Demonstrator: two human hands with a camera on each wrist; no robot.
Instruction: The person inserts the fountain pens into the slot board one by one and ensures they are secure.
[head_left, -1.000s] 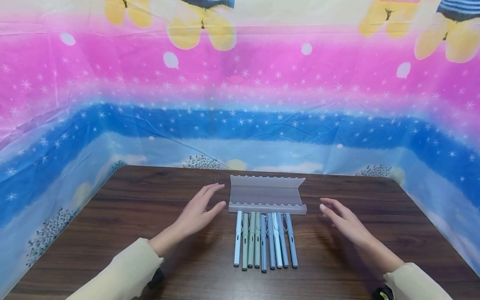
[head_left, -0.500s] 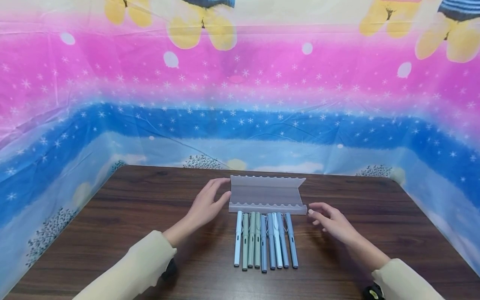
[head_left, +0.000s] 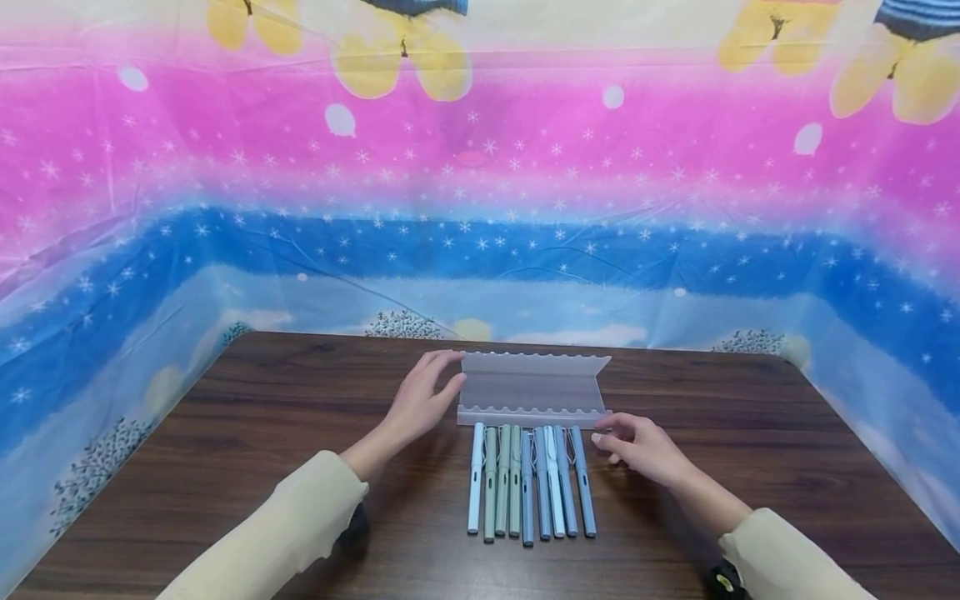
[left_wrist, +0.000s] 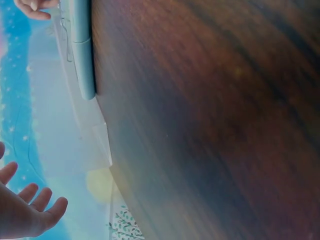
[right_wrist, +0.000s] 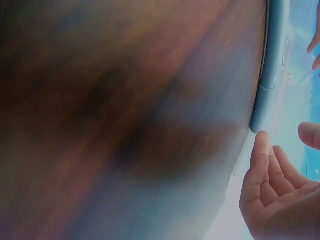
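A translucent plastic pen holder (head_left: 528,392) with scalloped edges lies on the table. In front of it several capped pens stand side by side in a row, from a pale blue pen (head_left: 476,479) on the left, through green ones, to a grey-blue pen (head_left: 583,483) on the right. My left hand (head_left: 422,393) is at the holder's left end, fingers spread and nothing in them; whether the fingertips touch it I cannot tell. Close to the holder's front right corner is my right hand (head_left: 643,450), fingers loosely bent. The right wrist view shows its fingertips (right_wrist: 262,142) near a pen's end.
The dark wood-grain table (head_left: 285,408) extends to both sides of the pens. Behind it hangs a pink and blue patterned cloth (head_left: 480,192) that also wraps round the sides. Pale sleeves (head_left: 277,525) cover both forearms.
Both hands have come inward. The left one went right and slightly up to the holder's left end; the right one went left and down toward the rightmost pen. The pens and holder have stayed put.
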